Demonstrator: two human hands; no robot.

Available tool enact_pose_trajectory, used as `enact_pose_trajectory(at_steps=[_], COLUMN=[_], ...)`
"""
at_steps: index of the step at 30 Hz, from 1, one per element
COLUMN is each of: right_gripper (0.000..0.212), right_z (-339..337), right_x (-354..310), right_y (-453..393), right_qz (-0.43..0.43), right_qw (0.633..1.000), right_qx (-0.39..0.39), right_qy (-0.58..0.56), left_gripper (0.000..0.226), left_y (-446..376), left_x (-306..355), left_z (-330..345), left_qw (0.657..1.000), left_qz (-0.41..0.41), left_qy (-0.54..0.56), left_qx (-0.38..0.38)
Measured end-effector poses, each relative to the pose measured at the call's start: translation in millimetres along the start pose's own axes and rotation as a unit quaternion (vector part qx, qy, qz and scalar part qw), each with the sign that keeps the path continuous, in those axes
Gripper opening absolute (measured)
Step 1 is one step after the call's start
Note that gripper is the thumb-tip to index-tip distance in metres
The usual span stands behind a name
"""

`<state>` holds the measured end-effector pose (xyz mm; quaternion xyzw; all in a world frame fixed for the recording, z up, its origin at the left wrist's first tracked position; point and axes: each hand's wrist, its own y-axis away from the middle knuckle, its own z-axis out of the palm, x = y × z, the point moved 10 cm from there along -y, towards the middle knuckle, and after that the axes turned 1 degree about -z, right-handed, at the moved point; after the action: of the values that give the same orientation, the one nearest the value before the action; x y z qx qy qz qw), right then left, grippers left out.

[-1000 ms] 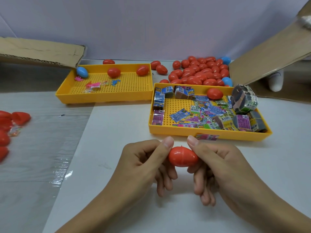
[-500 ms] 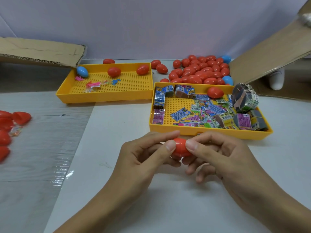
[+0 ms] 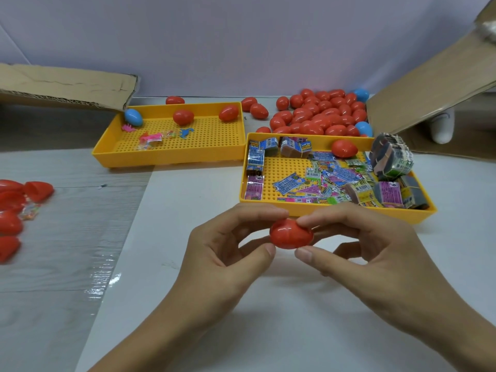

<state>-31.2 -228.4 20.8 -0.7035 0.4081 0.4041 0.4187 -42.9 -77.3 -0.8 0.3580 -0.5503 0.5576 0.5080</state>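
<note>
Your left hand (image 3: 222, 253) and right hand (image 3: 375, 251) hide the far side of the red egg (image 3: 291, 234). The red shells (image 3: 10, 224) at the frame's left edge are cut off. Print on the packets (image 3: 288, 183) is too small to read.

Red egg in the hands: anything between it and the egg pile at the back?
Yes. The yellow tray of leaflets lies between the red egg and the egg pile. The left hand and right hand pinch the egg directly.

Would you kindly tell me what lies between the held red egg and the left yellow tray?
Past the fingers holding it, only bare white table, in the head view.
</note>
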Motion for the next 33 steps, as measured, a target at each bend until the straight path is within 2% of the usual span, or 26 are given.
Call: enact_pose_trajectory(at_steps=[6,11,21,23,26,28,31,33], right_gripper=[0.025,0.021,0.045,0.048,0.042,0.03,0.045,0.051], right_z=[-1.4,0.2,6.8,-13.2,-49.5,-49.6,-31.1,-27.4], right_x=[5.6,8.5,20.2,19.6,5.3,14.0,36.0,35.0], right_y=[0.6,-1.5,-3.2,-7.6,-15.0,-13.7,-3.7,-3.9], right_qz=[0.024,0.06,0.109,0.093,0.025,0.067,0.108,0.092], right_qw=[0.999,0.996,0.992,0.996,0.975,0.948,0.875,0.86], right_qx=[0.008,0.003,-0.024,0.006,0.029,-0.035,-0.163,-0.171], right_qy=[-0.026,-0.073,-0.053,0.004,0.218,0.309,0.442,0.472], left_gripper=[0.03,0.036,0.037,0.034,0.031,0.03,0.031,0.033], left_y=[-0.8,0.8,3.1,2.5,0.3,-0.6,-0.5,0.0], left_x=[-3.7,-7.8,-9.5,-8.1,-4.0,-2.8,-4.3,-5.8], left_z=[-1.4,0.4,3.2,-1.9,-12.7,-17.5,-20.0,-19.2], left_qw=[1.0,0.998,0.995,0.995,0.994,0.994,0.993,0.993], left_qz=[-0.02,-0.058,-0.087,-0.087,-0.076,-0.073,-0.072,-0.071], left_qy=[0.013,0.024,-0.045,-0.04,-0.031,-0.027,-0.032,-0.038], left_qx=[0.005,-0.002,0.012,0.033,0.068,0.082,0.089,0.088])
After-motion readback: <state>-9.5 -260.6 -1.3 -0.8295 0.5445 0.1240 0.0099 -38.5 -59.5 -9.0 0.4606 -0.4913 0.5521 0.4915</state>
